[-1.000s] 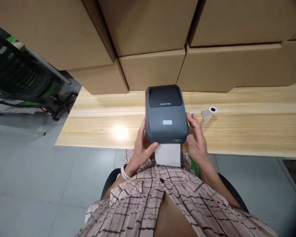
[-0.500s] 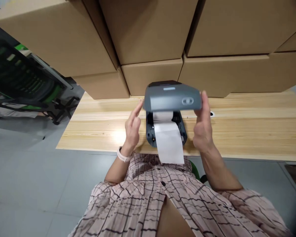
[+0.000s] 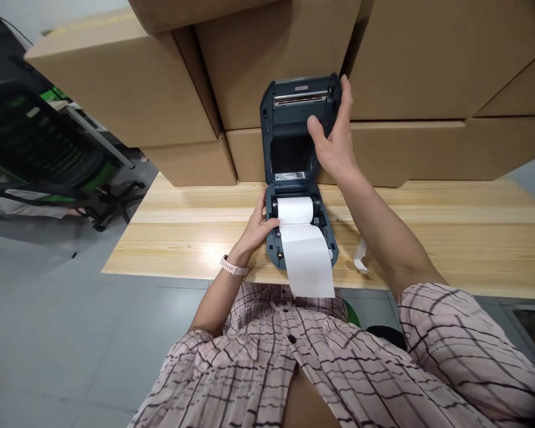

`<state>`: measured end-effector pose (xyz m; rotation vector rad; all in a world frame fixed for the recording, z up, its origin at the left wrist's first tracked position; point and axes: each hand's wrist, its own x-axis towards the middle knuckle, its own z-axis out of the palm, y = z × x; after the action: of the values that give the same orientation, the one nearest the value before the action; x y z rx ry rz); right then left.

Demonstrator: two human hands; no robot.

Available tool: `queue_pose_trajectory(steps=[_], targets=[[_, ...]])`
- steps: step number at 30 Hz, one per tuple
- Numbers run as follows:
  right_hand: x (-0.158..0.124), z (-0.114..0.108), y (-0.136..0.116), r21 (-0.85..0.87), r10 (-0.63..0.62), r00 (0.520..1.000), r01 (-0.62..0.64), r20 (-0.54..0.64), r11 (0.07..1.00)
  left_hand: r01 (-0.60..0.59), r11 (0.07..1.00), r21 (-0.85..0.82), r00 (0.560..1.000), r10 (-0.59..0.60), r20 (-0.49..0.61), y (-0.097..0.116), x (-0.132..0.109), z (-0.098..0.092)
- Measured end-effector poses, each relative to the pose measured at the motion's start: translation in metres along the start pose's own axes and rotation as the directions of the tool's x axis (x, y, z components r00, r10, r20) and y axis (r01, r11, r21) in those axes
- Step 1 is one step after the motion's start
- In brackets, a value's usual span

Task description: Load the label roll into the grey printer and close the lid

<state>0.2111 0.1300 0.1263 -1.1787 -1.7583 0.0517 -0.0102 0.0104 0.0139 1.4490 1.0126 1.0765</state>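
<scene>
A dark grey label printer [image 3: 273, 249] rests on the wooden table, its lid [image 3: 289, 128] swung up and back. A white paper roll [image 3: 295, 210] sits inside the base. From it a paper strip [image 3: 310, 261] runs forward over the printer's front and past the table edge. My left hand [image 3: 256, 229] grips the left side of the base, thumb over the rim by the roll. My right hand [image 3: 336, 145] holds the lid's right side, fingers behind it and thumb across its inner face.
Stacked cardboard boxes [image 3: 410, 71] stand along the back of the table [image 3: 182, 238]. A crumpled paper scrap [image 3: 361, 257] lies right of the printer, near my right forearm. A black and green office chair [image 3: 40, 142] stands at the left on the grey floor.
The lid has gone from partly lowered to fully raised, with my right hand on it. My left hand has moved down from the lid to the printer base.
</scene>
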Motion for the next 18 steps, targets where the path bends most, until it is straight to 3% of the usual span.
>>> queue_pose_trajectory(steps=[4,5,7,9,11,13,14,16,18], targets=[[-0.03,-0.009,-0.021,-0.146,-0.12,0.989,0.105,-0.092,0.984,0.005,0.989,0.147,0.999,0.0,-0.034,0.007,-0.001,0.0],[-0.041,-0.013,-0.027,-0.141,-0.166,0.985,0.158,-0.047,0.977,0.017,0.976,0.217,0.997,0.001,-0.079,0.008,-0.002,0.0],[-0.063,-0.018,-0.033,-0.044,-0.233,0.959,0.243,0.163,0.969,0.069,0.941,0.331,0.985,-0.011,-0.174,0.012,-0.003,0.001],[-0.076,-0.02,-0.031,0.085,-0.243,0.86,0.23,0.449,0.969,0.136,0.92,0.368,0.973,-0.053,-0.225,0.016,-0.005,0.002],[-0.078,-0.018,-0.026,0.096,-0.196,0.681,0.182,0.705,0.979,0.17,0.919,0.355,0.97,-0.092,-0.225,0.021,-0.006,0.004],[-0.075,-0.014,-0.022,0.015,-0.119,0.518,0.201,0.847,0.98,0.171,0.925,0.34,0.973,-0.104,-0.205,0.025,-0.007,0.005],[-0.072,-0.012,-0.022,-0.032,-0.08,0.469,0.226,0.879,0.974,0.163,0.927,0.336,0.976,-0.102,-0.192,0.027,-0.007,0.005],[-0.067,-0.006,-0.025,-0.101,-0.016,0.428,0.249,0.904,0.963,0.151,0.926,0.345,0.981,-0.099,-0.165,0.03,-0.007,0.005],[-0.063,-0.002,-0.029,-0.144,0.029,0.419,0.246,0.908,0.958,0.14,0.921,0.364,0.985,-0.094,-0.143,0.03,-0.006,0.003]])
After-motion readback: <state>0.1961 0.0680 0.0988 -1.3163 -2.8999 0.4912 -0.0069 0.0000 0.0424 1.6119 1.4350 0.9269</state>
